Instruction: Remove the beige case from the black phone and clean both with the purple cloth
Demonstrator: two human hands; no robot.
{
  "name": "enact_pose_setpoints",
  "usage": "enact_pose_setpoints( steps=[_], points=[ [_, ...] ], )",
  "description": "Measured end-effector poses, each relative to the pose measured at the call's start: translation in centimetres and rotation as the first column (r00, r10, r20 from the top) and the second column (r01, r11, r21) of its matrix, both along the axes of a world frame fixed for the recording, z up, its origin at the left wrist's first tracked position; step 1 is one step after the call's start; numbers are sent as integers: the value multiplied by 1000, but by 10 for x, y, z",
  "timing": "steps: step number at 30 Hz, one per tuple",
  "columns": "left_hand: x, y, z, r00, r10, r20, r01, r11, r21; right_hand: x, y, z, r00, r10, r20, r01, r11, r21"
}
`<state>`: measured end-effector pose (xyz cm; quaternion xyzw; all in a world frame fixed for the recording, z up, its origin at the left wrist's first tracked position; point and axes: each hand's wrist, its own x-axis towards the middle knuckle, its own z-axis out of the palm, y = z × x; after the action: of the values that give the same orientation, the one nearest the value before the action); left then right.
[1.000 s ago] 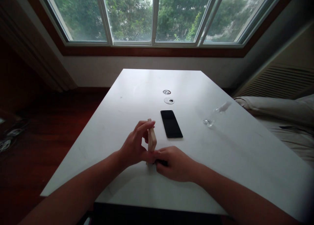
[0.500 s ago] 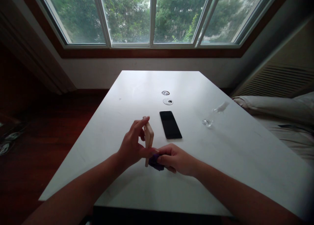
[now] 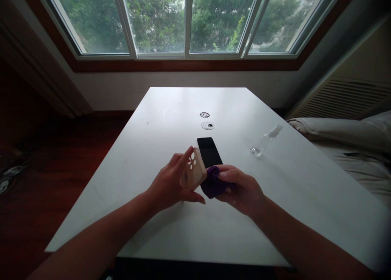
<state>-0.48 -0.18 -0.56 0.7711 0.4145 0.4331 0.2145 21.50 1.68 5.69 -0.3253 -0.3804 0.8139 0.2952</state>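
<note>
Tilted above the table, a beige phone case (image 3: 197,172) with camera cutouts is gripped along its edges by my left hand (image 3: 171,180). My right hand (image 3: 242,186) pinches a bunched purple cloth (image 3: 213,184) close against the case's right edge; I cannot tell whether they touch. Just beyond, a black smartphone (image 3: 210,152) lies flat with its dark screen up, its near end hidden behind the cloth and my right fingers.
A clear spray bottle (image 3: 264,141) lies on its side on the white table (image 3: 122,182), to the right. Two round grommets (image 3: 207,125) sit in the tabletop beyond the phone. A cushioned seat (image 3: 345,137) stands at the right, and a window (image 3: 161,23) is behind.
My left hand has turned the case so its broad face and cutouts show. My right hand has moved right and slightly up with the cloth, which shows more now.
</note>
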Motion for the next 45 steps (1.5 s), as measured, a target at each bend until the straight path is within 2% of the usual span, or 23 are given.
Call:
enact_pose_setpoints(
  steps=[6, 10, 13, 16, 21, 25, 29, 31, 33, 36, 38, 42, 45],
  points=[
    [2, 1, -2, 994, 62, 86, -35, 958, -285, -1, 2, -2, 998, -57, -1, 57, 996, 71],
    [3, 5, -9, 976, 124, 177, -40, 908, -416, -2, 7, -8, 980, -197, 4, 196, 980, 38],
    [5, 9, -13, 930, 146, 337, 53, 854, -517, -4, 13, -14, 956, -293, 17, 293, 956, 6],
    [8, 10, -12, 859, 190, 475, 173, 765, -620, -5, 16, -18, 937, -347, 38, 346, 938, 28],
    [11, 9, -7, 758, 222, 613, 331, 679, -655, -5, 17, -21, 910, -409, 70, 391, 902, 183],
    [9, 10, -10, 714, 282, 640, 358, 639, -681, -2, 18, -27, 852, -504, 139, 413, 812, 412],
    [8, 11, -16, 722, 248, 646, 366, 657, -660, -2, 19, -35, 777, -588, 222, 285, 644, 710],
    [9, 11, -17, 727, 216, 652, 375, 671, -640, -4, 18, -39, 789, -568, 234, 196, 593, 781],
    [9, 10, -17, 732, 182, 656, 391, 677, -623, -6, 15, -41, 834, -488, 256, 109, 602, 791],
    [8, 9, -15, 751, 116, 650, 417, 680, -603, -9, 10, -42, 871, -388, 302, 24, 647, 762],
    [8, 8, -15, 760, 73, 646, 442, 671, -595, -10, 9, -43, 878, -373, 300, 42, 684, 728],
    [8, 7, -14, 767, 12, 641, 499, 616, -610, -10, 12, -47, 921, -340, 190, 177, 800, 574],
    [8, 6, -15, 779, -45, 625, 525, 592, -612, -9, 17, -47, 939, -283, 194, 169, 874, 455]
  ],
)
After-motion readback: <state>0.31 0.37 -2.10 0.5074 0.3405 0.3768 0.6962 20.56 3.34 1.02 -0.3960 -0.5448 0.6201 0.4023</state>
